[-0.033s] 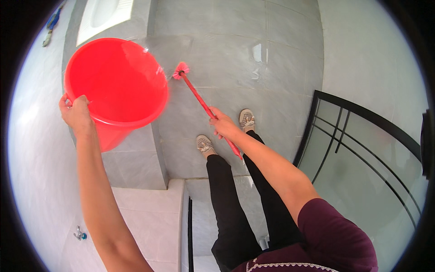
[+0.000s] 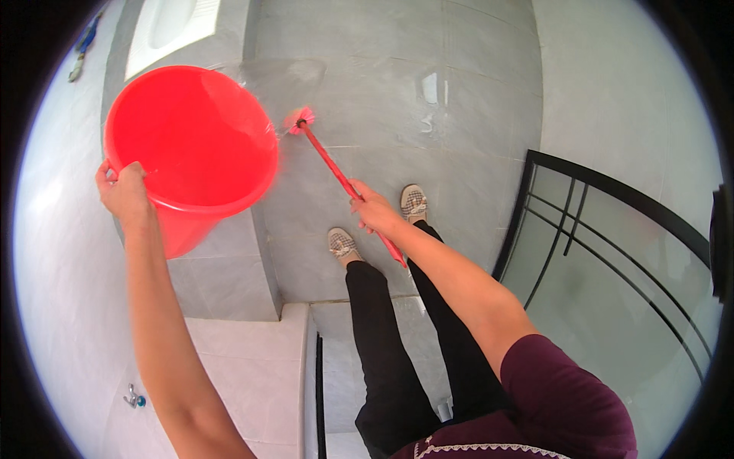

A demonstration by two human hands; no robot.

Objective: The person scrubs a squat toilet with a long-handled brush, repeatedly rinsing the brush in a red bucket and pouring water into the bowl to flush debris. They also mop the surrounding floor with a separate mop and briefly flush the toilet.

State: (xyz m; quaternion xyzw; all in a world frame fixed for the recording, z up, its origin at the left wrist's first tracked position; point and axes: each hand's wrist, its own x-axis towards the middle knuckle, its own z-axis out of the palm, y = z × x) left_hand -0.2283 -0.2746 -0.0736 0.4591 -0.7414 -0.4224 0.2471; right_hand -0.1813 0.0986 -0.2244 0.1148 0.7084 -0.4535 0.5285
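Observation:
My left hand [image 2: 126, 191] grips the near-left rim of a large red plastic bucket [image 2: 202, 206]. The bucket is tilted to the right, and clear water runs over its right rim toward the floor. Closed around the middle of a red stick handle, my right hand [image 2: 371, 206] holds a toilet brush [image 2: 330, 162]. Its pink bristle head points away from me, just right of the bucket's rim, close to the running water. Whether the bristles touch the floor I cannot tell.
Grey floor tiles [image 2: 382, 99] carry wet, shiny patches. A white squat toilet [image 2: 172, 27] is set in the raised step [image 2: 222, 279] at left. A wall tap [image 2: 134, 396] sits at lower left. At right stands a black-framed glass door [image 2: 604, 252]. My shoes [image 2: 414, 200] are near the brush handle.
The bucket and my left hand sit very slightly further left in the picture, as does the rest of the scene. Both grips are the same.

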